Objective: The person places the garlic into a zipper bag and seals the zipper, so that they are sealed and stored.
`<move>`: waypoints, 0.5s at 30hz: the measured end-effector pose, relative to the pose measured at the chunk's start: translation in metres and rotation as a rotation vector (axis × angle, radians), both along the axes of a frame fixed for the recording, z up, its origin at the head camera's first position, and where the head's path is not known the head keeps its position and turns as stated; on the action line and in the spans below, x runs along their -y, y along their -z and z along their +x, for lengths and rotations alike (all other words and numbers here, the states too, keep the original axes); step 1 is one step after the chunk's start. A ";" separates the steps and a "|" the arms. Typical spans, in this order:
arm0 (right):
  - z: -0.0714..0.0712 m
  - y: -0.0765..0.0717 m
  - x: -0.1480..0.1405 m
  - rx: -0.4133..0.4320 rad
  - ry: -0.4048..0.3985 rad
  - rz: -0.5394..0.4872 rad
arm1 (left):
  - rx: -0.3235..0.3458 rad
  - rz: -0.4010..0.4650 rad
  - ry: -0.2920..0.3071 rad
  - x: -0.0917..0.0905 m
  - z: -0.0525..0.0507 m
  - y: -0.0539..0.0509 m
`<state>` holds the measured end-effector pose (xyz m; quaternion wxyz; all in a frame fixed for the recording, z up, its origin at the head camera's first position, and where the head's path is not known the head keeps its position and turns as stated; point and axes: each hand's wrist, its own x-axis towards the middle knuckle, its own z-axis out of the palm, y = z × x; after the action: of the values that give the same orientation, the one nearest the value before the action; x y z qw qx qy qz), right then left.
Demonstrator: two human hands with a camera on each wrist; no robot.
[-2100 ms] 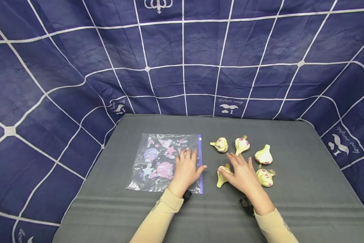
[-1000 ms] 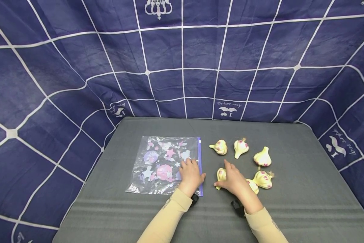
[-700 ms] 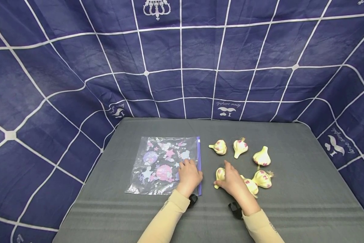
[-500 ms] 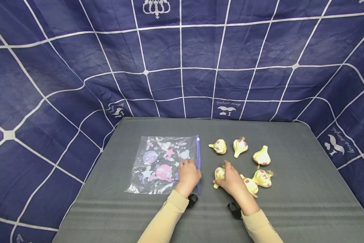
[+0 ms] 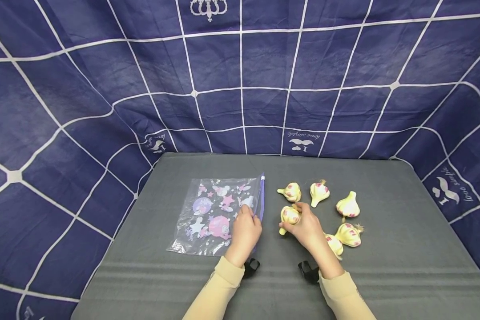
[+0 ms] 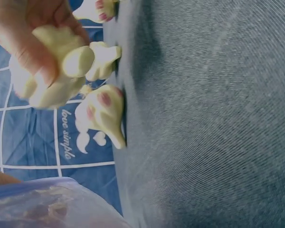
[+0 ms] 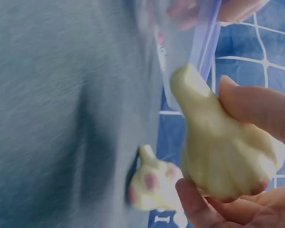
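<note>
Cream, pink-blotched garlic bulb (image 5: 290, 215) held above the grey cloth-covered surface (image 5: 280, 289), near a flat, clear, printed plastic bag (image 5: 219, 226).
The right hand (image 5: 309, 227) pinches the bulb; the left hand (image 5: 245, 230) pinches the bag's raised purple zip edge (image 5: 262, 195). A light, steady hold on both should serve best.

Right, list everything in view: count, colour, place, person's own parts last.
Table: one, grey, across the bottom.
Cloth: one, blue with white lines, behind the table.
Bag: one, clear with prints and purple zip, table's left.
Loose garlic: five, yellowish with pink, right of bag.
Held garlic: one, same colours, just right of bag.
Wrist gadgets: two, black, at wrists.
Sleeves: two, cream, on forearms.
Left hand: one, holding bag near zip.
Right hand: one, holding garlic.
</note>
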<state>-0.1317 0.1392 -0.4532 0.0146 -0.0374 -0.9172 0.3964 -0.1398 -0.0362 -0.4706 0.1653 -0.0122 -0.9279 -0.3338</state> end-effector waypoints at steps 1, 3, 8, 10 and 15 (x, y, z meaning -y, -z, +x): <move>-0.001 -0.003 0.000 -0.006 -0.001 -0.007 | -0.010 0.016 0.000 0.000 0.000 -0.001; -0.005 -0.007 0.001 -0.016 0.001 -0.022 | -0.031 0.034 -0.009 0.001 0.000 -0.002; -0.013 -0.016 0.008 -0.051 0.014 -0.079 | -0.091 0.044 -0.047 0.003 0.000 -0.001; -0.016 -0.019 0.013 -0.075 0.021 -0.108 | -0.125 0.036 -0.046 0.005 0.001 -0.001; -0.024 -0.027 0.026 -0.104 0.028 -0.208 | -0.150 0.015 0.004 0.008 0.002 -0.003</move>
<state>-0.1561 0.1127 -0.4262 0.0640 -0.0309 -0.8686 0.4905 -0.1383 -0.0440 -0.4676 0.2338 -0.0377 -0.9105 -0.3391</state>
